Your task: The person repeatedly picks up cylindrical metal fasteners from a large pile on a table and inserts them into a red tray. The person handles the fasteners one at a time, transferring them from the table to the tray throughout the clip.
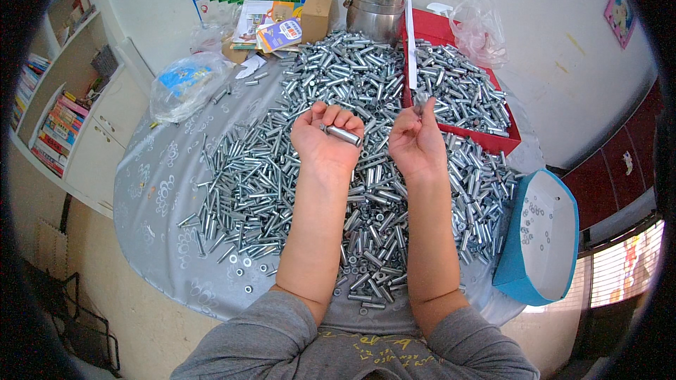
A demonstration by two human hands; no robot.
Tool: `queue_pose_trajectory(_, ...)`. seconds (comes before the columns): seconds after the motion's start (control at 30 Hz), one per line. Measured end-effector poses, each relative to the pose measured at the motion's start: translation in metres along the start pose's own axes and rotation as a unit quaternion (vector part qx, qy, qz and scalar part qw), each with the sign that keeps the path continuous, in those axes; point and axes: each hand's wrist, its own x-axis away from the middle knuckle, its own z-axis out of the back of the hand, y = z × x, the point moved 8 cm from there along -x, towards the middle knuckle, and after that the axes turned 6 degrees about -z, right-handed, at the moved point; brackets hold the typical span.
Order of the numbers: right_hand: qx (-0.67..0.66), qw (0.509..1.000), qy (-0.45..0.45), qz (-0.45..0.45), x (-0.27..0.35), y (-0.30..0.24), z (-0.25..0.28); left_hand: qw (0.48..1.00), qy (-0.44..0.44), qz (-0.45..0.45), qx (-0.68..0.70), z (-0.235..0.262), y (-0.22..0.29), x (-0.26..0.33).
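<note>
Grey sleeves (282, 341): nearest the lens, at the lower edge; two bare forearms rise from them over the table.

Left hand (325, 142): palm up, fingers curled loosely around a short silver metal sleeve (342, 134) that lies across the fingers, pointing right; held above the heap, not touching it.

Right hand (417, 144): palm toward the person, fingertips pinched on a small metal piece (420, 101) at the top of the hand; kind too small to tell. Just beside the left hand, apart from it.

Heap of silver bolts and sleeves (310, 190): spread over most of the round table with grey patterned cloth (158, 190), under both hands; loose washers (246, 267) at its near edge.

Red tray (493, 142): right rear, filled with more bolts.

Blue-and-white box (542, 239): at the table's right edge, a few washers inside.

Steel lidded pot (375, 7): rear centre, against the wall.

Clear plastic bag (184, 84): left rear.

Cardboard box and printed leaflets (282, 24): rear, left of the pot
</note>
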Motion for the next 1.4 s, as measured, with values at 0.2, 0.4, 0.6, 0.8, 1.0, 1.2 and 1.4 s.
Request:
queue_pose_trajectory(0.2, 0.146, 0.988, 0.021, 0.039, 0.004, -0.007, -0.011, 1.000, -0.002, 0.001, 0.000, -0.001, 0.000, 0.001)
queue_pose_trajectory(0.4, 0.338, 0.923, 0.008, 0.184, 0.020, -0.023, -0.031, 1.000, -0.009, 0.001, -0.005, -0.001, 0.001, 0.001)
queue_pose_trajectory(0.6, 0.415, 0.891, -0.065, 0.169, 0.023, -0.029, -0.043, 1.000, -0.011, 0.004, -0.010, -0.001, 0.000, 0.000)
queue_pose_trajectory(0.8, 0.555, 0.773, -0.013, 0.307, 0.038, -0.023, -0.066, 1.000, -0.013, 0.003, -0.008, 0.000, 0.000, -0.001)
queue_pose_trajectory(1.0, 0.640, 0.677, -0.024, 0.364, 0.028, -0.025, -0.056, 1.000, -0.018, 0.005, -0.008, -0.002, -0.001, 0.000)
queue_pose_trajectory(1.2, 0.624, 0.725, -0.038, 0.289, 0.019, -0.016, -0.048, 1.000, -0.012, -0.001, -0.012, -0.001, -0.001, 0.000)
queue_pose_trajectory(1.4, 0.610, 0.753, -0.024, 0.247, 0.021, -0.010, -0.047, 1.000, -0.025, 0.006, -0.002, -0.002, -0.002, -0.001)
